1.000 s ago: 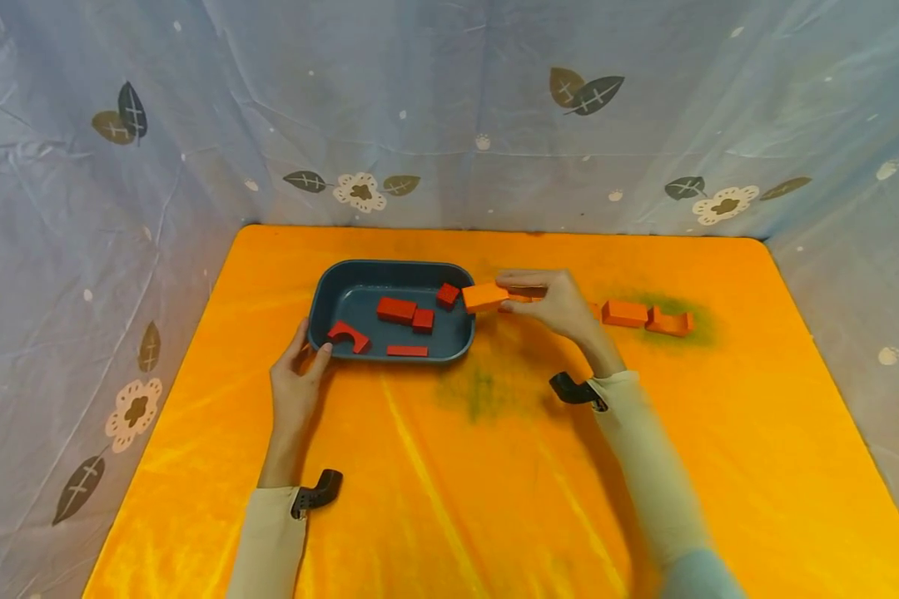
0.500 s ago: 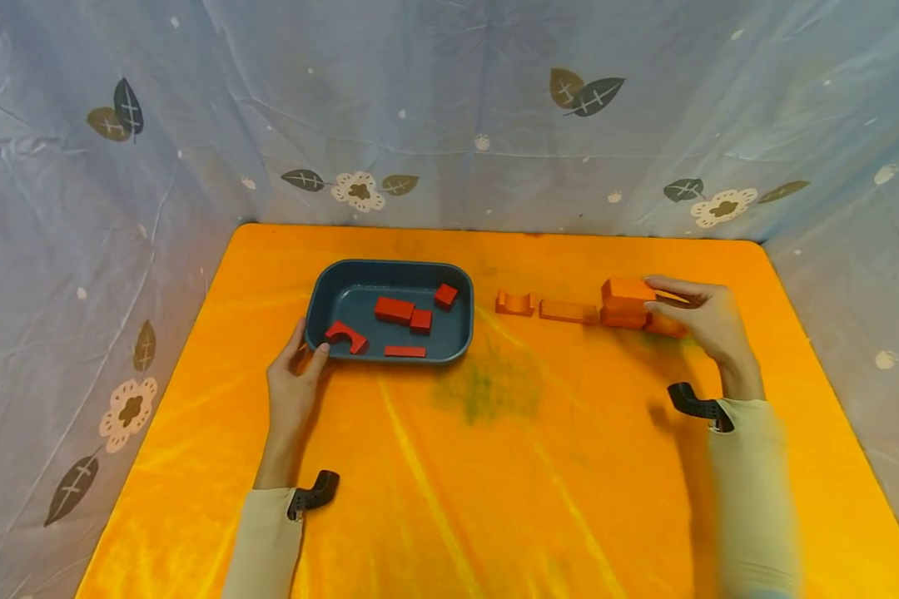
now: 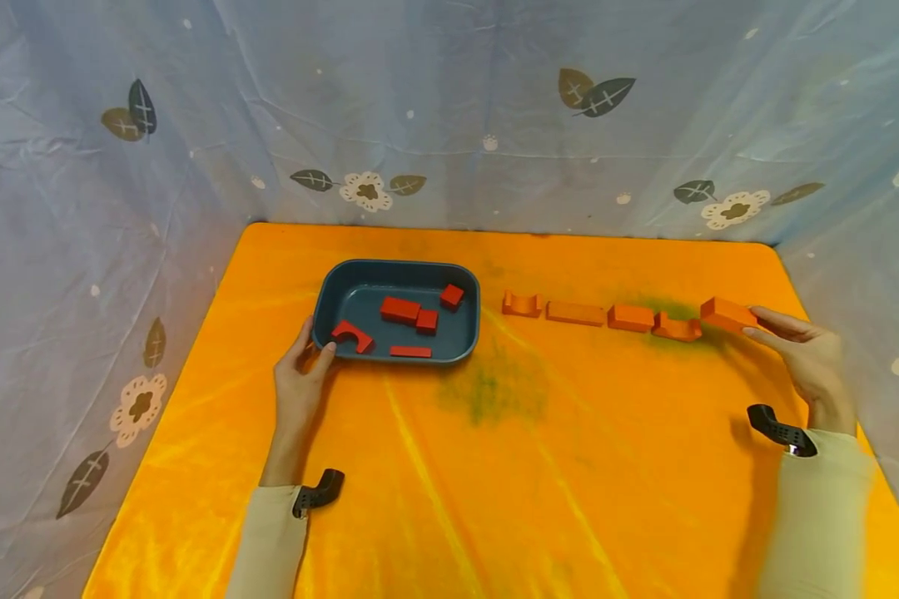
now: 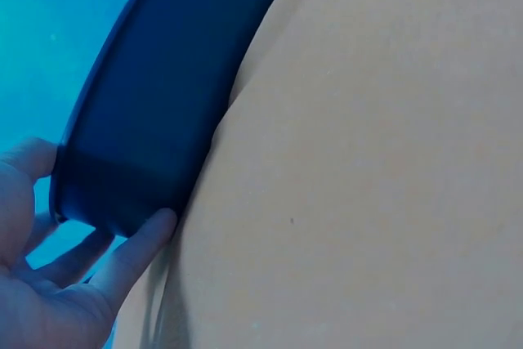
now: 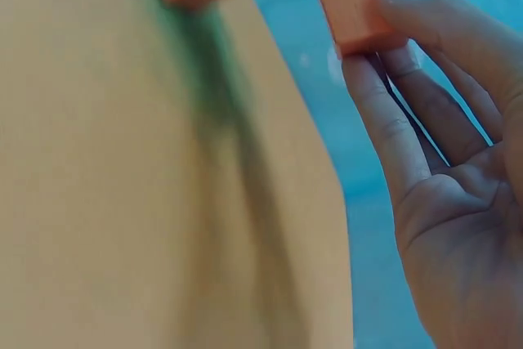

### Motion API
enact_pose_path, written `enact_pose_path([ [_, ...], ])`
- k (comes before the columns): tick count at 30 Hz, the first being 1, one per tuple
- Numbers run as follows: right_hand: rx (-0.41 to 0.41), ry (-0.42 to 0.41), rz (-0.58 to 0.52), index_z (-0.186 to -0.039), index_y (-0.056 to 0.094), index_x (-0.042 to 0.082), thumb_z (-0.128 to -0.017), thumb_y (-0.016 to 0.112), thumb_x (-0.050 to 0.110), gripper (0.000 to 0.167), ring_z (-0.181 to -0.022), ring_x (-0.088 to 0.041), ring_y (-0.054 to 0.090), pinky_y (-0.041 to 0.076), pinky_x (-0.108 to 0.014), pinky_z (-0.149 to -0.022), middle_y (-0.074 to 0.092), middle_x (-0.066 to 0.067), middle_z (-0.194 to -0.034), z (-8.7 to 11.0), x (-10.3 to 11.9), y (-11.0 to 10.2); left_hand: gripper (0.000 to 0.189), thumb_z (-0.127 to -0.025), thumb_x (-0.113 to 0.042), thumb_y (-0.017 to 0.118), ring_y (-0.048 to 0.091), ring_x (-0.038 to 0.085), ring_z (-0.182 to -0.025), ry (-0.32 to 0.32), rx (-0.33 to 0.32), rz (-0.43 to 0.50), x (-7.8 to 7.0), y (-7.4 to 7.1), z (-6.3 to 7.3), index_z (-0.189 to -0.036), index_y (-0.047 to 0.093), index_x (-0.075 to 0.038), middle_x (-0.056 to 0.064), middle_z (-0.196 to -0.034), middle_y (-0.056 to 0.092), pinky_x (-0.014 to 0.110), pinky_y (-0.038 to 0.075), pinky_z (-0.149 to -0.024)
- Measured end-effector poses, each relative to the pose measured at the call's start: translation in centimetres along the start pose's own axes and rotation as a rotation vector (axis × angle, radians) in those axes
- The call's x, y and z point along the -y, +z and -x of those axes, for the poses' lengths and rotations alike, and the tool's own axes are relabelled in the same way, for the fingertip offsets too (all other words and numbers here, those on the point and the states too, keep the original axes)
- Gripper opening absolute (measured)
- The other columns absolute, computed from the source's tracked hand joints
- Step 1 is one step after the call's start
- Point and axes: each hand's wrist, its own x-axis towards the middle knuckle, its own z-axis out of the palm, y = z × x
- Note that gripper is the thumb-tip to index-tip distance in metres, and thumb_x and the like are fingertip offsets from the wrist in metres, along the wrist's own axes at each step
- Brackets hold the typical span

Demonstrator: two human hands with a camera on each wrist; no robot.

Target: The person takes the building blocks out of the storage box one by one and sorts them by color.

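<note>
My right hand (image 3: 812, 362) pinches an orange rectangular block (image 3: 728, 315) by its right end, just past the right end of a row of orange blocks. In the right wrist view the held block (image 5: 359, 2) sits between thumb and fingertips, above the cloth. My left hand (image 3: 300, 383) grips the near left corner of a dark blue-grey tray (image 3: 397, 361), thumb at its rim. The left wrist view shows fingers against the tray's outer wall (image 4: 147, 104). Inside the tray lie several red blocks, among them an arch (image 3: 353, 337), a cuboid (image 3: 400, 310) and a thin strip (image 3: 410, 352).
Right of the tray, the row holds a notched orange block (image 3: 522, 305), a long flat block (image 3: 574, 313), a rectangular block (image 3: 630, 318) and another notched block (image 3: 677, 327). A yellow-orange cloth (image 3: 434, 466) covers the table. Patterned curtains (image 3: 487, 108) stand behind and beside it.
My right hand has carried the orange block from beside the tray's right edge rightward, over the row, to beyond its right end. The left hand stays at the tray corner.
</note>
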Motion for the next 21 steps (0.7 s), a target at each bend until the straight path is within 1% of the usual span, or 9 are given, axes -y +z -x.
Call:
enact_pose_path([
  [1, -0.003, -0.009, 0.017, -0.125, 0.069, 0.016, -0.087, 0.074, 0.01, 0.038, -0.126, 0.002, 0.047, 0.043, -0.005, -0.091, 0.07, 0.023, -0.104, 1.6, 1.3, 0.8, 0.058, -0.095, -0.011, 0.065, 0.039, 0.025, -0.139, -0.005, 0.005, 0.0, 0.0, 0.0, 0.0, -0.148, 0.042, -0.006, 0.008, -0.152, 0.042, 0.039, 0.031, -0.116],
  [2, -0.014, 0.006, 0.045, -0.125, 0.069, 0.017, -0.086, 0.076, 0.013, 0.04, -0.129, 0.002, 0.043, 0.04, -0.004, -0.092, 0.07, 0.025, -0.103, 2.0, 1.3, 0.6, 0.058, -0.095, -0.011, 0.065, 0.038, 0.025, -0.14, -0.015, 0.009, -0.003, 0.1, 0.0, 0.0, -0.148, 0.041, -0.006, 0.008, -0.152, 0.041, 0.039, 0.03, -0.117],
  [4, -0.07, 0.071, 0.177, -0.133, 0.062, 0.021, -0.087, 0.076, 0.019, 0.048, -0.133, 0.002, 0.035, 0.033, -0.001, -0.093, 0.066, 0.033, -0.102, 1.7, 0.1, -0.6, 0.058, -0.095, -0.014, 0.065, 0.039, 0.022, -0.14, -0.013, 0.005, -0.004, 1.1, 0.1, -0.3, -0.148, 0.043, -0.011, 0.005, -0.152, 0.042, 0.036, 0.03, -0.117],
  [7, -0.063, 0.13, 0.288, -0.137, 0.057, 0.027, -0.087, 0.075, 0.03, 0.053, -0.138, 0.002, 0.027, 0.023, -0.002, -0.103, 0.062, 0.04, -0.101, 1.8, -0.6, -1.1, 0.058, -0.095, -0.016, 0.066, 0.04, 0.02, -0.139, -0.007, -0.001, -0.009, 1.3, 0.1, -0.2, -0.148, 0.044, -0.014, 0.002, -0.151, 0.043, 0.034, 0.03, -0.117],
  [9, -0.037, 0.157, 0.363, -0.138, 0.056, 0.033, -0.088, 0.073, 0.036, 0.053, -0.136, 0.005, 0.027, 0.022, -0.001, -0.103, 0.06, 0.043, -0.1, 1.7, -1.1, -1.4, 0.058, -0.094, -0.016, 0.067, 0.04, 0.02, -0.138, 0.002, -0.006, -0.012, 1.3, 0.1, -0.2, -0.148, 0.045, -0.014, 0.002, -0.151, 0.044, 0.034, 0.031, -0.116],
  [11, -0.018, 0.148, 0.415, -0.138, 0.055, 0.035, -0.089, 0.072, 0.038, 0.052, -0.13, 0.01, 0.032, 0.024, 0.0, -0.099, 0.058, 0.045, -0.098, 1.6, -1.6, -1.6, 0.058, -0.094, -0.016, 0.067, 0.041, 0.02, -0.138, 0.013, -0.004, -0.008, 1.2, 0.2, -0.2, -0.148, 0.044, -0.014, 0.003, -0.151, 0.044, 0.035, 0.032, -0.116],
  [15, -0.01, 0.061, 0.45, -0.137, 0.057, 0.028, -0.09, 0.071, 0.032, 0.049, -0.105, 0.019, 0.042, 0.027, 0.002, -0.087, 0.06, 0.044, -0.096, 1.5, -2.4, -1.7, 0.058, -0.095, -0.015, 0.066, 0.041, 0.021, -0.138, 0.023, 0.008, -0.001, 1.1, 0.2, -0.3, -0.148, 0.043, -0.013, 0.003, -0.151, 0.043, 0.036, 0.033, -0.115],
  [18, -0.014, 0.03, 0.471, -0.137, 0.057, 0.026, -0.091, 0.071, 0.032, 0.049, -0.104, 0.019, 0.043, 0.026, 0.003, -0.091, 0.059, 0.044, -0.096, 1.4, -2.6, -1.6, 0.058, -0.095, -0.016, 0.066, 0.04, 0.021, -0.139, 0.021, 0.007, -0.004, 1.0, 0.2, -0.3, -0.148, 0.043, -0.012, 0.004, -0.151, 0.043, 0.036, 0.032, -0.116],
  [21, -0.015, 0.043, 0.478, -0.138, 0.056, 0.027, -0.09, 0.071, 0.034, 0.051, -0.109, 0.016, 0.043, 0.024, 0.003, -0.095, 0.058, 0.044, -0.096, 1.3, -2.5, -1.4, 0.058, -0.095, -0.015, 0.066, 0.04, 0.021, -0.139, 0.019, -0.001, -0.004, 0.9, 0.0, -0.3, -0.148, 0.043, -0.011, 0.004, -0.151, 0.043, 0.036, 0.033, -0.115],
])
